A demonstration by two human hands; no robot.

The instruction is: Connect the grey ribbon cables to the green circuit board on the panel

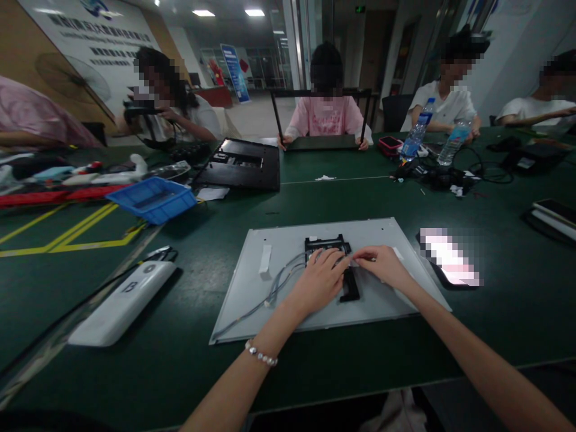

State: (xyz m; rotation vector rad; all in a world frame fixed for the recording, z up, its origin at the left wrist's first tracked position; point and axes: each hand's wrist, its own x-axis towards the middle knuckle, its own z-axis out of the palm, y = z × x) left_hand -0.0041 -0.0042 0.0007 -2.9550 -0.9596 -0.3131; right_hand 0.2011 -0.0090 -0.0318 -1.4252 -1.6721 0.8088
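Observation:
A flat light-grey panel lies on the table, with a black plastic bracket on its middle. My left hand rests over the bracket with its fingers stretched out, hiding part of it. Close to its fingertips, my right hand pinches at the bracket's right side; what sits between its fingertips is too small to make out. Grey cables run from under my left hand to the panel's front left corner. A white strip is on the panel's left part.
A white power bank with a cable lies left, a lit phone right. Beyond are a blue basket, a black panel housing, bottles and tangled cables. Across the table a person holds a black frame; other people sit around.

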